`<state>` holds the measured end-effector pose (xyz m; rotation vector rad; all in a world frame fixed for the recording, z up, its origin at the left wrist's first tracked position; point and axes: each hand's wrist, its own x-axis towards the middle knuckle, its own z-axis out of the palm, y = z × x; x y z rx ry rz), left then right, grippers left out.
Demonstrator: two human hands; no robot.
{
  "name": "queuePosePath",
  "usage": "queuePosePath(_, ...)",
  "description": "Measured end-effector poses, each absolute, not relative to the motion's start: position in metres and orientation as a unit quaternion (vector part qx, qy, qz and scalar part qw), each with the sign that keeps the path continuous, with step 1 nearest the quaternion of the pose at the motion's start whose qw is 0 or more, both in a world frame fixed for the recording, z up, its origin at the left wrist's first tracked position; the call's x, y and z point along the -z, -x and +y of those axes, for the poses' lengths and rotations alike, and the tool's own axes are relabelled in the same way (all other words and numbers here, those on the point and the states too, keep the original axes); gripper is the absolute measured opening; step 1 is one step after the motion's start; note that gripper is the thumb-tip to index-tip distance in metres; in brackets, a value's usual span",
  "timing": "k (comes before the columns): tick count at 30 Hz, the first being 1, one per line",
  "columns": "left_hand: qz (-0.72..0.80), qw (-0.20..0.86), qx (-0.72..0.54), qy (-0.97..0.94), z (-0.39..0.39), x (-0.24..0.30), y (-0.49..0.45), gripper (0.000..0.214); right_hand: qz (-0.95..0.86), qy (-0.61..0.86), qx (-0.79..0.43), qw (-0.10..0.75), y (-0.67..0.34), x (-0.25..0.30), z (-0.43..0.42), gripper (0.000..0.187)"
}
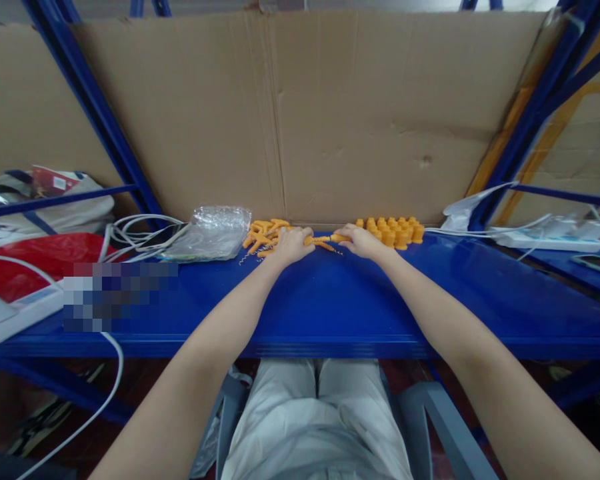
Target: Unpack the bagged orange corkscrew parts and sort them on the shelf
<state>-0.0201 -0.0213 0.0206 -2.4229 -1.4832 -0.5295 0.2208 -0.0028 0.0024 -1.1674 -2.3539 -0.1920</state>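
Note:
Above the blue shelf, my left hand [294, 245] is closed on the orange end of a corkscrew, whose spiral [323, 239] points to the right. At the spiral's other end, my right hand [364, 241] pinches a slim orange plastic piece [338, 237]; whether the spiral runs inside it I cannot tell. Beside and behind my left hand lies a loose heap of orange corkscrews [260, 233] with T-shaped handles and bare metal spirals. Another one lies just under the gap between my hands. Right of my right hand, several orange flanged plastic pieces [391, 233] stand upright in rows.
Clear plastic bags [213, 233] and coiled white cables [140, 233] lie to the left, near a red bag [45, 260] and a power strip [25, 310]. Cardboard [355, 120] walls the back. Blue uprights [93, 100] flank the shelf. Another power strip [550, 239] is at right.

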Motion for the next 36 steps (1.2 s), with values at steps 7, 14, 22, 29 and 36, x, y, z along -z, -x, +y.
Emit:
queuePosePath(7, -0.506, 0.113, 0.183, 0.835, -0.018, -0.020, 0.022, 0.032, -0.871, 0.409, 0.065, 0.264, -0.222, 0.000, -0.001, 0.035)
queuePosePath(14, -0.483, 0.155, 0.180, 0.843, -0.016, -0.019, 0.024, 0.032, -0.874, 0.404, 0.061, 0.262, -0.220, 0.000, -0.002, 0.035)
queuePosePath(22, -0.474, 0.169, 0.200, 0.841, -0.013, -0.017, 0.024, 0.030, -0.868, 0.401, 0.022, 0.292, -0.213, -0.004, -0.001, 0.036)
queuePosePath(29, -0.476, 0.175, 0.206, 0.837, -0.006, -0.013, 0.028, 0.029, -0.809, 0.427, -0.169, 0.368, -0.227, 0.001, 0.010, 0.041)
queuePosePath(36, -0.473, 0.157, 0.220, 0.839, -0.008, -0.015, 0.030, 0.030, -0.719, 0.435, -0.367, 0.398, -0.224, -0.012, -0.006, 0.019)
